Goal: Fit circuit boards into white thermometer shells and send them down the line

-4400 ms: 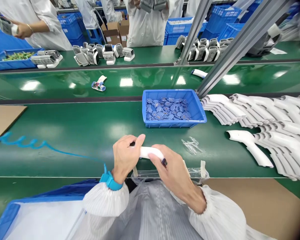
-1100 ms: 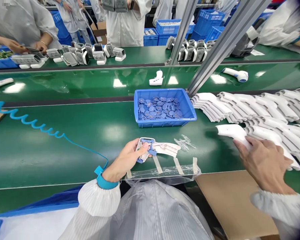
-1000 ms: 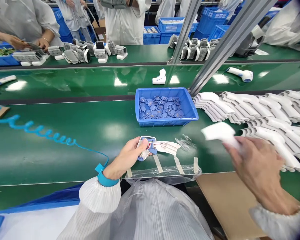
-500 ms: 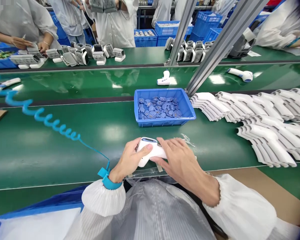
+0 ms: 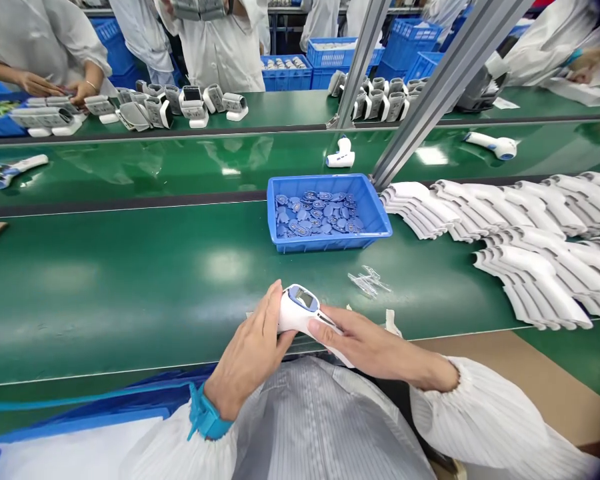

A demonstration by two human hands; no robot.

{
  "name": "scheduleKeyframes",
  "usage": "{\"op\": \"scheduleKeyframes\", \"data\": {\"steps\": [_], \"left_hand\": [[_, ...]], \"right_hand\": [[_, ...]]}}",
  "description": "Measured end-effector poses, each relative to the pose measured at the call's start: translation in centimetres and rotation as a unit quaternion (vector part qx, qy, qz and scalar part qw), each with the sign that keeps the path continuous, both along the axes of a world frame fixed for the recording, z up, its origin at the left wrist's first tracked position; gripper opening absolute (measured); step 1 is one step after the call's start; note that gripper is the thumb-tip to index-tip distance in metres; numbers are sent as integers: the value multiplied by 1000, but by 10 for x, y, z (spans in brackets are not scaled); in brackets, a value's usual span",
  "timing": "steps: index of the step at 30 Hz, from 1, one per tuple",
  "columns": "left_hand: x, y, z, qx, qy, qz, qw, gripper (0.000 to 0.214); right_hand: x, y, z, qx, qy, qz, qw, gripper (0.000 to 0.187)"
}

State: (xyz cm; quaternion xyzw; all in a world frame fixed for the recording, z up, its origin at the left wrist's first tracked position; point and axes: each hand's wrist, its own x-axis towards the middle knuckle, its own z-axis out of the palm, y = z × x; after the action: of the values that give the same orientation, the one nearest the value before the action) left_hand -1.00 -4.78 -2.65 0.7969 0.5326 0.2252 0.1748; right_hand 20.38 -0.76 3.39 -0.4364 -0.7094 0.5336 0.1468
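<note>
Writing: no brand or lettering is legible; the small blue-framed display [image 5: 303, 298] on the white infrared thermometer [image 5: 296, 315] is too small to read.

Left hand: the left hand [image 5: 247, 360], with a blue wrist strap [image 5: 205, 415] at the cuff, is closed around the thermometer's body, fingers curled up its side.

Right hand: the right hand [image 5: 375, 345] grasps the thermometer's lower end, its fingers [image 5: 330, 325] laid across it, not clenched tight.

Thermometer: held between both hands, tilted, just above the near edge of the green tabletop [image 5: 130, 287].

Nearby: a blue plastic tray [image 5: 325, 245] of blue flat parts [image 5: 315, 217] sits ahead; small clear plastic pieces [image 5: 367, 282] lie beside it, near the hands.

Right side: stacked white thermometer housings [image 5: 530, 270] lie in overlapping rows.
</note>
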Motion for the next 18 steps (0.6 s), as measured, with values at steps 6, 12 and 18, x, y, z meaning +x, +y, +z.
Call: {"op": "scheduleKeyframes", "data": {"steps": [6,12,18], "left_hand": [[-6,-2,3,-40,9,-31,999,71],[-8,-1,8,-60,-32,-13,998,58],[-8,4,13,-142,-47,-6,989,52]], "right_hand": [[5,-9,8,-114,11,-15,993,46],[3,-13,18,-226,-16,-76,971,53],[1,-17,10,-161,9,20,987,40]]}}
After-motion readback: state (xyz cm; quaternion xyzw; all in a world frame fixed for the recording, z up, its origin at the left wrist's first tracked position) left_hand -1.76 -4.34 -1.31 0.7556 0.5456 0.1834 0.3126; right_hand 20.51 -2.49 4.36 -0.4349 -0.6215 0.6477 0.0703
